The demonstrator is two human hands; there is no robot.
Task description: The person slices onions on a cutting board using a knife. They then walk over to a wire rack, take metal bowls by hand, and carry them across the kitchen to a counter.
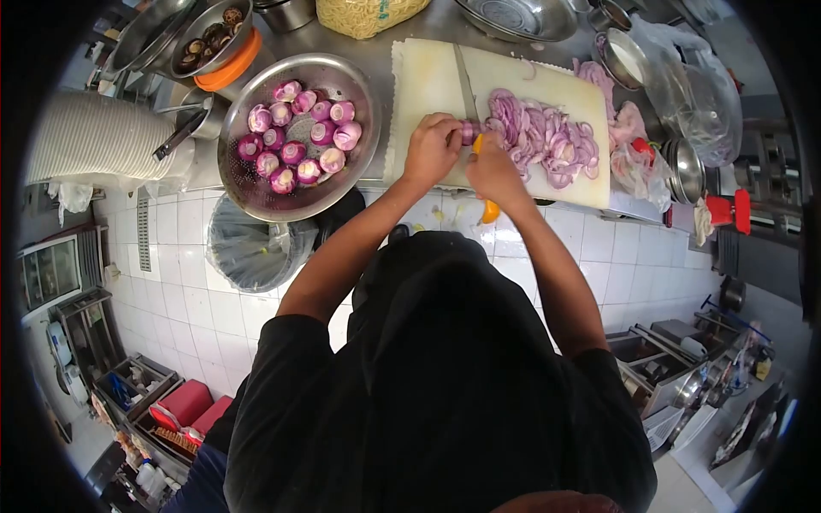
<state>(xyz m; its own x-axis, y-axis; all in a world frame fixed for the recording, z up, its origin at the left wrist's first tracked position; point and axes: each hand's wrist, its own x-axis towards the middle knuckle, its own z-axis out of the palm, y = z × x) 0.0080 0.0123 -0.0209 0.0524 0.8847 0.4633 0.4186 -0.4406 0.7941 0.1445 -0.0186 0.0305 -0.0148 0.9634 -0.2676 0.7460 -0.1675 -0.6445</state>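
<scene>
My right hand [494,171] is wrapped round the yellow handle of a knife [467,81], whose long blade points away from me over the white cutting board [423,64]. Close to the blade's left side, my left hand [434,147] grips a red onion [469,132] against the board, its fingers curled. Part of that onion is hidden by the fingers. A heap of sliced red onion [547,141] covers the right half of the board. Left of the board stands a perforated steel colander [363,162] with several whole peeled red onions [293,152].
A bin lined with clear plastic [256,248] stands on the floor below the colander. Behind are a bowl of mushrooms [209,43], a bag of noodles [368,15] and a steel bowl [522,21]. Pink cloths [627,121] and a plastic bag [697,98] lie to the right.
</scene>
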